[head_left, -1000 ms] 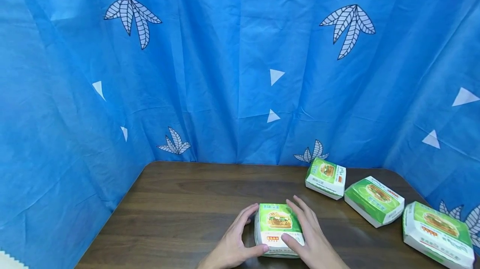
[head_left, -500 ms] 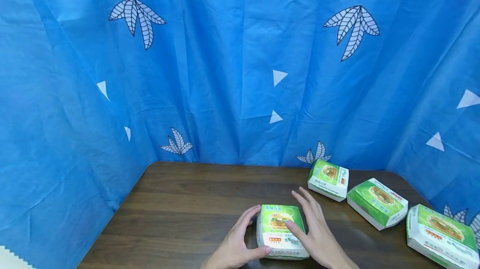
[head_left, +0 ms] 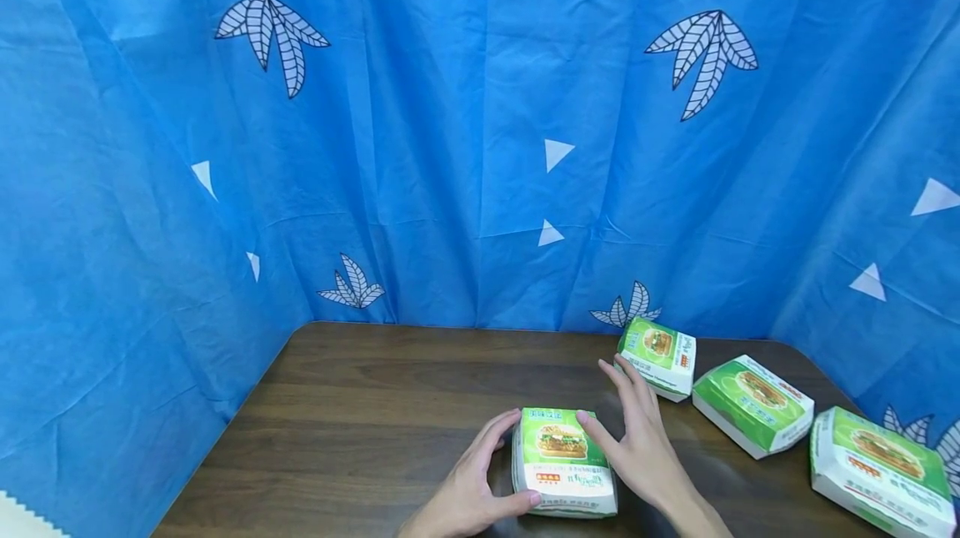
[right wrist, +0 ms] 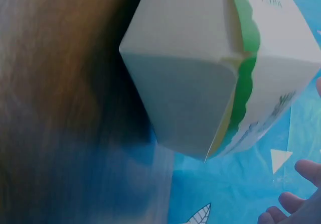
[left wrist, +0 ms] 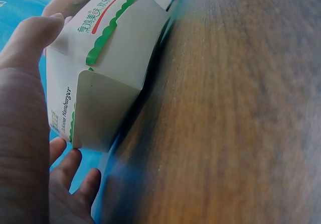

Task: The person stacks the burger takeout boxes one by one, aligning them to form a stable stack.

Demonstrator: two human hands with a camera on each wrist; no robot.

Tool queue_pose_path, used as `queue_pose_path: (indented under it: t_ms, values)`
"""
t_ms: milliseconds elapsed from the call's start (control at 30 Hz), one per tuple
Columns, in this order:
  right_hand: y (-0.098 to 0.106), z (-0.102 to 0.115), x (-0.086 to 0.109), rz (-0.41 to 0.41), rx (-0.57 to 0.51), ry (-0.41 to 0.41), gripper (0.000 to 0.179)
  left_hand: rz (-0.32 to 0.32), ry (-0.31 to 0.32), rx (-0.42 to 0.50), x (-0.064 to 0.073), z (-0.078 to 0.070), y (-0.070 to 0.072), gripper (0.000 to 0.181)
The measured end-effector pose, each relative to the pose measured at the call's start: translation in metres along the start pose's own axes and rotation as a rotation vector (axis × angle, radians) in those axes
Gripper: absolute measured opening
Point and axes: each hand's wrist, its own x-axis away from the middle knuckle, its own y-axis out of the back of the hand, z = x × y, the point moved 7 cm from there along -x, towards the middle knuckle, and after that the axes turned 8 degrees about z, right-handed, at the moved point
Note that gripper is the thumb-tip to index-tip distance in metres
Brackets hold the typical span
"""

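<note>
A green-and-white paper burger box with a burger picture on its lid sits near the front middle of the table. My left hand holds its left side, thumb at the near corner and fingers at the far corner. In the left wrist view, the thumb and fingertips span the box's white side. My right hand is spread beside the box on the right, its thumb tip overlapping the lid's far right corner. The right wrist view shows the lid's green scalloped edge and loosely extended fingers.
Three similar burger boxes stand along the right: one at the back, one in the middle, one nearer the front. A blue patterned curtain hangs behind and beside the dark wooden table.
My right hand has moved away to the right and forward, off the box's right side, fingers straightening. The left hand and the box stay about where they were.
</note>
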Motion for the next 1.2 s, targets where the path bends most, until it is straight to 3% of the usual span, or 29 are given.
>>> queue_pose_path:
  t_ms: [167, 400, 633, 1200]
  values:
    - [0.006, -0.010, -0.002, -0.037, 0.012, -0.037, 0.073, 0.012, 0.045, -0.012, 0.001, 0.002, -0.002, 0.085]
    - [0.015, -0.026, -0.006, -0.062, 0.026, -0.092, 0.077, 0.005, 0.031, 0.003, 0.001, 0.004, -0.003, 0.085]
    - [0.024, -0.038, -0.011, -0.088, 0.042, -0.135, 0.079, 0.008, 0.061, 0.006, 0.002, 0.007, -0.004, 0.084]
    - [0.035, -0.056, -0.021, -0.173, 0.050, -0.121, 0.075, 0.012, 0.044, 0.018, 0.000, 0.003, -0.002, 0.085]
